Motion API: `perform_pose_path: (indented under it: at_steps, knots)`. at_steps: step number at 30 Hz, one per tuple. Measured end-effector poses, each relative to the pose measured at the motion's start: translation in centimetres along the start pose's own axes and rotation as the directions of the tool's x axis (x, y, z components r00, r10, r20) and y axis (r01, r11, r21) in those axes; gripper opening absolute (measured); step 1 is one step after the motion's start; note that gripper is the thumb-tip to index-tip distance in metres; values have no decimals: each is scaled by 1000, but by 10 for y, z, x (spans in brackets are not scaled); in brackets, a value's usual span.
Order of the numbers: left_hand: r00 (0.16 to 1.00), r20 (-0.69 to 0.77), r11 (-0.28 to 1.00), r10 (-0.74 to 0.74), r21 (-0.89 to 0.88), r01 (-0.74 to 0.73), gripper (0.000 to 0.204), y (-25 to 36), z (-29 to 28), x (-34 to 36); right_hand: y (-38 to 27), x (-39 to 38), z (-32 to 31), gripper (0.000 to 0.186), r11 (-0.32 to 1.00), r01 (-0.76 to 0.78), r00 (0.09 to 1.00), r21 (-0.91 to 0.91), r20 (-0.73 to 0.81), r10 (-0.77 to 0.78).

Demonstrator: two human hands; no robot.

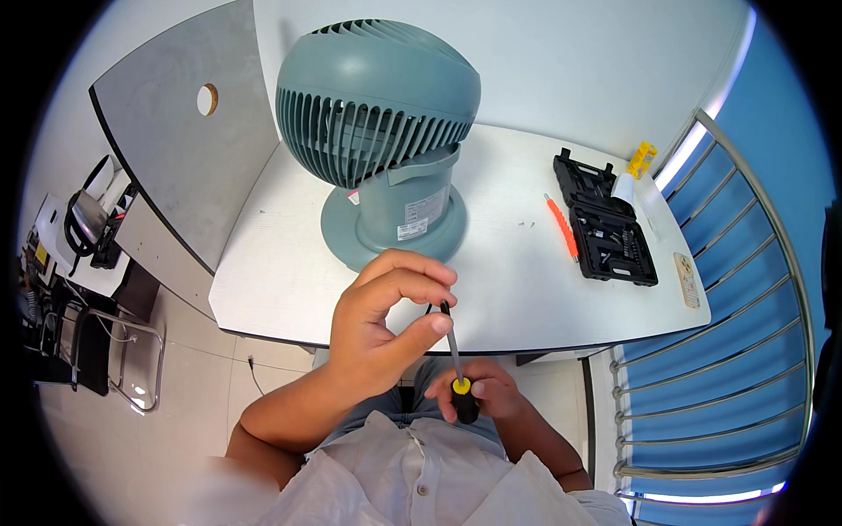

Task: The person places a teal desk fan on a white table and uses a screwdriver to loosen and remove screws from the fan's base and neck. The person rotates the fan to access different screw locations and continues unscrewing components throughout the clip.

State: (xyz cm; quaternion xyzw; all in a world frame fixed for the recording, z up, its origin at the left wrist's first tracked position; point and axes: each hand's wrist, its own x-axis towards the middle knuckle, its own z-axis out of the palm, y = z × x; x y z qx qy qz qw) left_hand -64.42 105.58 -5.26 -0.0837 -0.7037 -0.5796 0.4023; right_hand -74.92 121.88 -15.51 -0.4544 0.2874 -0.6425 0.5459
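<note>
Over the table's front edge, my right hand (pixel 491 390) grips the black and yellow handle of a screwdriver (pixel 457 364), whose metal shaft points up and slightly left. At its dark tip, the curled fingers and thumb of my left hand (pixel 379 320) close in. Whatever small thing may lie between those fingertips is too small to make out. Just beyond my left hand stands a grey-green fan (pixel 377 79) on its round base, with its slatted head tilted and labels on its stem.
On the white table (pixel 517 298), an open black tool case (pixel 614 237) lies at the right. Near it are an orange-red strip-like tool (pixel 561 226), tiny screw-like pieces (pixel 526 223), a yellow object (pixel 642 159) and a pale remote control (pixel 687 280). Metal railings (pixel 754 351) curve along the right side.
</note>
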Motion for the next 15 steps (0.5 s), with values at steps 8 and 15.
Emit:
perform_pose_path:
  at_steps: [8,15]
  knots:
    - [1000,-6,999,-28,-32,28,14,-2,2,-1,4,0,7,64,932,-197,975,305,164,152]
    - [998,-38,995,-56,-90,52,16,-7,2,-3,32,8,11,77,931,-188,981,313,111,161]
